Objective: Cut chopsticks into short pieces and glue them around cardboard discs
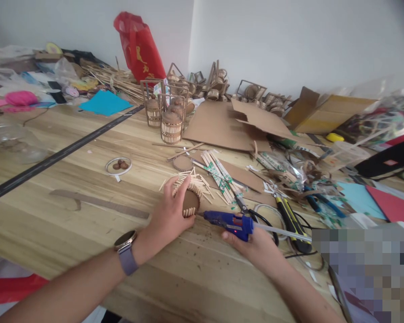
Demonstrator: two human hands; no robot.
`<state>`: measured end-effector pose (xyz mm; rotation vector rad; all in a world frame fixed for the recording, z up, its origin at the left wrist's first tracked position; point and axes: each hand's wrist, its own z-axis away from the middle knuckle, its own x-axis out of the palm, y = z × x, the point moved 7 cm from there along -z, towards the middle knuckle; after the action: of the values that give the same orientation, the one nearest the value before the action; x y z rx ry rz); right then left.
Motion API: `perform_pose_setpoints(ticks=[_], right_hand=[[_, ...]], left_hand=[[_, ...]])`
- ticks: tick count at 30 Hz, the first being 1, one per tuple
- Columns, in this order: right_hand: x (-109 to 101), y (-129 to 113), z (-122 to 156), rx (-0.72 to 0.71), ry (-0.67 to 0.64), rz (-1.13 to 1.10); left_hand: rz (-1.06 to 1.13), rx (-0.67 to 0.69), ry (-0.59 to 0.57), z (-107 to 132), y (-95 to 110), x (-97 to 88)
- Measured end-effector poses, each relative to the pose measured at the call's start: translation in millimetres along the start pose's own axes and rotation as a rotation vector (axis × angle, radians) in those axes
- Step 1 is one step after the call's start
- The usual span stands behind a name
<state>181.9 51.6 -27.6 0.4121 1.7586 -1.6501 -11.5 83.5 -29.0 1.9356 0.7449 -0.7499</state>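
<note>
My left hand [170,215] grips a small round basket piece [189,201] made of a cardboard disc ringed with short wooden sticks, tilted on its side on the wooden table [70,188]. A watch sits on that wrist. My right hand [252,244] holds a blue glue gun [229,222] low over the table. Its nozzle points left and almost touches the basket piece's lower edge. A white glue stick juts out of the gun's back toward the right.
Loose wooden sticks [208,177], scissors [245,208], a yellow-black knife [289,220] and cardboard sheets [222,125] lie behind my hands. Finished stick baskets [171,126] stand further back. A long black ruler [63,152] crosses the left side. A tape ring [118,165] lies nearby.
</note>
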Motion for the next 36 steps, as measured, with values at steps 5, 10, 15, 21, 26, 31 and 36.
perform_pose_setpoints(ticks=[5,10,15,21,26,31,36], right_hand=[[3,2,-1,-0.007,0.006,0.035],[7,9,-1,0.018,0.011,0.048],[9,11,-1,0.038,0.017,0.067],[9,10,-1,0.013,0.053,0.092],[9,11,-1,0.008,0.063,0.095],[9,11,-1,0.012,0.065,0.105],[9,12,-1,-0.003,0.079,0.113]], left_hand=[[0.005,0.007,0.000,0,0,-0.1],[0.003,0.015,0.004,0,0,-0.4],[-0.003,-0.010,-0.014,0,0,0.3],[-0.013,0.014,-0.007,0,0,0.6],[-0.016,0.015,-0.005,0,0,1.0],[-0.019,0.007,-0.013,0,0,1.3],[-0.014,0.002,-0.013,0,0,1.0]])
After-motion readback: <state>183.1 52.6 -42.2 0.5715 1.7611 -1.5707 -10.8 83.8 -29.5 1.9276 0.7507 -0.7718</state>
